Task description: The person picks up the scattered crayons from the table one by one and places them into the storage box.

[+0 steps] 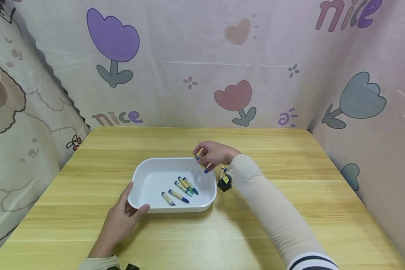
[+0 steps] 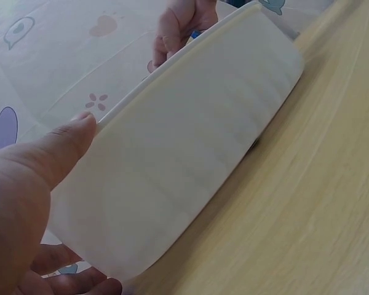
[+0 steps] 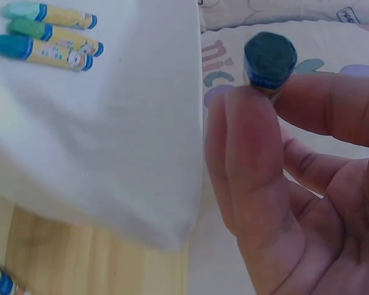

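Observation:
A white plastic tray point(image 1: 148, 183) stands on the table with several crayons point(image 1: 179, 196) lying in it, in blue, green and teal. My left hand point(image 1: 123, 217) grips its front left corner, thumb at the rim; in the left wrist view the thumb point(image 2: 67, 144) lies against the tray's outer wall point(image 2: 184, 141). Over the tray's back right corner, my right hand point(image 1: 217, 153) pinches a crayon point(image 1: 205, 170) between thumb and fingers. The right wrist view shows that crayon's dark blue-green flat end point(image 3: 270, 58) up close.
More crayons point(image 1: 222, 173) lie on the table just right of the tray, partly hidden by the right wrist and a small black device point(image 1: 224, 184). The wooden table point(image 1: 195, 240) ends at a printed curtain point(image 1: 175, 97) behind, with curtains at both sides.

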The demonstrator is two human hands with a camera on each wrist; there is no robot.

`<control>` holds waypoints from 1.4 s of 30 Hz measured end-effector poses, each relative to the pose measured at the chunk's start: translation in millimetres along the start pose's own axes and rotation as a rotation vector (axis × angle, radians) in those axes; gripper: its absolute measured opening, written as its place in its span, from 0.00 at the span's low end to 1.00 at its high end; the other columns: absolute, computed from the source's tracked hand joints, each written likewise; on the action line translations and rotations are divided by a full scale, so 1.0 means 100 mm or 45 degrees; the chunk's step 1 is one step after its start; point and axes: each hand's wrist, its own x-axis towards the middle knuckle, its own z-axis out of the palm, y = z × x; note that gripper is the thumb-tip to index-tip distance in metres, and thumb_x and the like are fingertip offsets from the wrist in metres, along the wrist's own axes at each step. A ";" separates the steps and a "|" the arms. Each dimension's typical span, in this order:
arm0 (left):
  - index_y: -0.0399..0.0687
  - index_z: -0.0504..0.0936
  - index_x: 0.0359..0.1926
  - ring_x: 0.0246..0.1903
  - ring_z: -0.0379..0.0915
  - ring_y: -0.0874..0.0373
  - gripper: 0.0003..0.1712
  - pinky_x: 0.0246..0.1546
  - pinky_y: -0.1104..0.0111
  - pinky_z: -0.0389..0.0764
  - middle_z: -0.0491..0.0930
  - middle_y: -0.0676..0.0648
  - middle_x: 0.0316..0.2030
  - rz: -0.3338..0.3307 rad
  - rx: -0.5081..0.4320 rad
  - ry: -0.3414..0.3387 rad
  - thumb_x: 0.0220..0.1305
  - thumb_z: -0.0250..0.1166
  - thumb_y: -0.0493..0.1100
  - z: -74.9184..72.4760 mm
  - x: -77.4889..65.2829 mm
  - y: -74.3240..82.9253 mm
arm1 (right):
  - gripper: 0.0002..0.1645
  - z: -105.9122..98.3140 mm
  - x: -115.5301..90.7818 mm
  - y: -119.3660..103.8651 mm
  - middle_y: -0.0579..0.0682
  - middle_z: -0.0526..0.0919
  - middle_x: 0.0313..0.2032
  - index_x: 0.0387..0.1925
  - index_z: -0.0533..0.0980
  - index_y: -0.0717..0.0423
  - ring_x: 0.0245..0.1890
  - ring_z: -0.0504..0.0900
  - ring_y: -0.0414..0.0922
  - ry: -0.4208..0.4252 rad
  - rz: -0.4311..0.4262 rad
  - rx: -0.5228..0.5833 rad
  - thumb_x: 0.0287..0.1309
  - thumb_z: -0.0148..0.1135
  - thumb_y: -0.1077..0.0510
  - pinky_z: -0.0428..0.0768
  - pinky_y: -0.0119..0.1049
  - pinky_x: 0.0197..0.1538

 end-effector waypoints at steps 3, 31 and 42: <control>0.42 0.40 0.77 0.59 0.68 0.36 0.55 0.54 0.56 0.76 0.60 0.24 0.65 0.007 -0.002 -0.001 0.65 0.64 0.57 -0.01 0.00 0.00 | 0.23 0.04 0.03 -0.05 0.61 0.77 0.44 0.60 0.69 0.62 0.33 0.80 0.49 -0.019 -0.004 -0.017 0.64 0.58 0.67 0.87 0.41 0.39; 0.42 0.41 0.77 0.59 0.68 0.36 0.55 0.55 0.56 0.76 0.60 0.24 0.65 -0.009 -0.008 -0.014 0.64 0.65 0.58 -0.01 0.00 0.01 | 0.22 0.48 0.36 -0.13 0.54 0.77 0.42 0.57 0.73 0.58 0.37 0.79 0.48 -0.156 0.057 -0.146 0.61 0.61 0.68 0.86 0.39 0.39; 0.41 0.41 0.76 0.59 0.69 0.36 0.55 0.54 0.55 0.77 0.61 0.23 0.64 0.009 -0.004 -0.005 0.64 0.65 0.57 -0.02 -0.01 0.02 | 0.17 0.62 0.38 -0.09 0.51 0.76 0.42 0.50 0.76 0.53 0.37 0.79 0.46 -0.137 0.109 -0.228 0.60 0.63 0.67 0.85 0.36 0.36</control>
